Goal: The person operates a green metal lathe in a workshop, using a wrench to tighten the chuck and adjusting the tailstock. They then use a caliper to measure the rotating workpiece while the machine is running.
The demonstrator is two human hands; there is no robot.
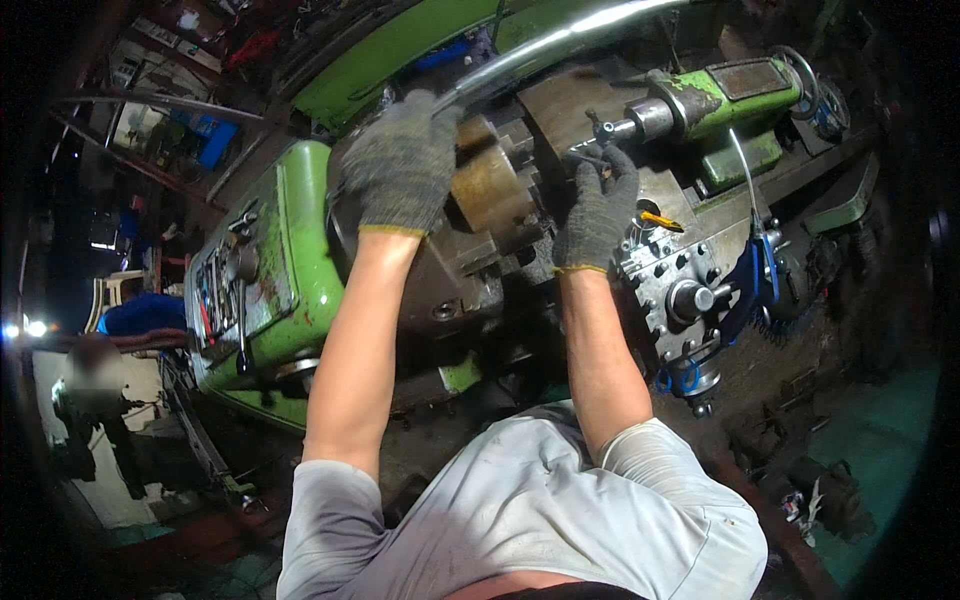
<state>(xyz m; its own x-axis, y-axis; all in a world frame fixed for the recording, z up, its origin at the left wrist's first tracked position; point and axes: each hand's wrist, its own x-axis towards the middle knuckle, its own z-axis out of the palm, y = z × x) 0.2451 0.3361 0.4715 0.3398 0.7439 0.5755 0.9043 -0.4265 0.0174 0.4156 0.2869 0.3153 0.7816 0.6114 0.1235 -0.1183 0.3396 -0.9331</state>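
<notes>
1. Gloves (385, 190) cover our left hand (400, 165) and right hand (598, 215).
2. Our left hand, blurred, lies at eleven o'clock over the dark chuck (430, 275); we cannot tell whether its grip is wide or holds anything.
3. Our right hand, toward two o'clock, is bent at a small dark metal piece (588, 158); whether its grip closes on it, we cannot tell.
4. Between our hands, at twelve o'clock, we see a brownish metal block (492, 190).
5. Farther out at two o'clock stands the green tailstock (725, 95); a yellow tool (660, 221) lies just beside our right glove.
</notes>
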